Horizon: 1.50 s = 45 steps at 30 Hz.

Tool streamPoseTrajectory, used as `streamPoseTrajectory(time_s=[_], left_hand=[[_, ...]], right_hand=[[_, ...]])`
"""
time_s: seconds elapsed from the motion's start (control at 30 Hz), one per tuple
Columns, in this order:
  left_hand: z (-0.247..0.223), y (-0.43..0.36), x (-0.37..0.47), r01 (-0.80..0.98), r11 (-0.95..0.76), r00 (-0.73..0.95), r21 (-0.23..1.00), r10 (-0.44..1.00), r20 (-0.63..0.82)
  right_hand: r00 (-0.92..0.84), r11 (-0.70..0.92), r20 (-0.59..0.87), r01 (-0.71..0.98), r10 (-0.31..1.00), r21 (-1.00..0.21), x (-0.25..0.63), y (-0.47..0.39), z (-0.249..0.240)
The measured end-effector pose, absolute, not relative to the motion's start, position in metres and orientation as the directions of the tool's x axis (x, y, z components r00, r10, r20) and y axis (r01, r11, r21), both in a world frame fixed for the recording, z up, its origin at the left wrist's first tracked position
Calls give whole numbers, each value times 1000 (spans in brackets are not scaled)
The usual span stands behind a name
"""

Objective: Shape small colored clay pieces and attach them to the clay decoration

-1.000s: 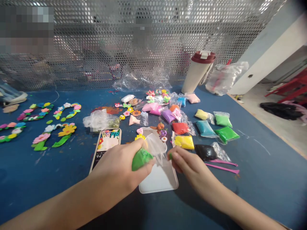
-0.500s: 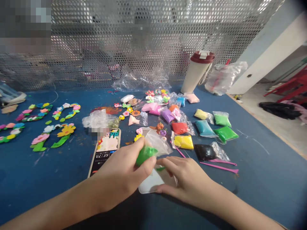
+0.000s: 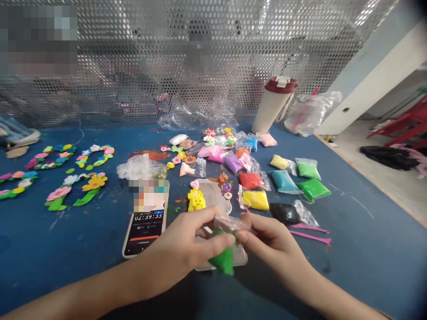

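Between my two hands is a small clear bag of green clay (image 3: 223, 258), its green end hanging down toward me. My left hand (image 3: 190, 242) is closed around the bag from the left, thumb across its front. The fingers of my right hand (image 3: 273, 238) pinch the crumpled clear plastic at the bag's top. Beneath the hands lies a pale, translucent phone case (image 3: 213, 193), partly hidden by them. On its left edge sit a yellow smiling flower figure (image 3: 196, 200) and a pink piece; orange, purple and white clay pieces line its right edge.
A phone (image 3: 147, 231) showing a timer lies left. Bags of coloured clay, including yellow (image 3: 255, 200), black (image 3: 285, 213) and red (image 3: 250, 180), spread to the right, with pink tools (image 3: 310, 237). Clay flower rings (image 3: 95, 154) lie far left. A tumbler (image 3: 273, 104) stands behind, before a perforated metal screen.
The green clay bag has turned, its green end now pointing down toward me. My right hand has risen off the phone case and taken hold of the bag's plastic.
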<state>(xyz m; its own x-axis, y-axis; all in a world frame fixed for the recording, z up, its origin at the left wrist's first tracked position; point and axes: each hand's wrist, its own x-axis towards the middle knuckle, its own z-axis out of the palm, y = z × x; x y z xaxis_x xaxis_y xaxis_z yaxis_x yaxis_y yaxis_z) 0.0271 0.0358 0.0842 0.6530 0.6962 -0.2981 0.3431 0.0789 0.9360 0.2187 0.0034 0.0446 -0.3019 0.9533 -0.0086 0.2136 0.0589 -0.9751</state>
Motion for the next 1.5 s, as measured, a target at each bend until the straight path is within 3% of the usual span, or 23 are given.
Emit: streamPoseTrajectory(time_s=[0.13, 0.37, 0.63, 0.9, 1.07, 1.23, 1.5], left_hand=[[67, 36, 23, 288, 188, 642, 939, 690, -335], [66, 37, 24, 225, 307, 618, 925, 689, -379], [73, 38, 28, 172, 377, 639, 910, 660, -395], [76, 37, 31, 202, 423, 549, 883, 698, -460], [71, 38, 29, 359, 201, 530, 911, 760, -376], [73, 34, 28, 637, -79, 461, 767, 836, -297], [74, 31, 25, 567, -176, 523, 804, 831, -187]], right_hand=[[-293, 125, 24, 329, 956, -936, 219, 4, 45], [-290, 371, 265, 419, 920, -829, 220, 2, 41], [-237, 134, 53, 338, 970, -932, 220, 2, 45], [-250, -186, -166, -59, 954, -981, 216, 3, 42], [-148, -128, -128, 10, 981, -992, 215, 5, 37], [-153, -131, -132, 16, 979, -991, 214, 7, 38], [-77, -118, -115, -36, 990, -992, 216, 2, 40]])
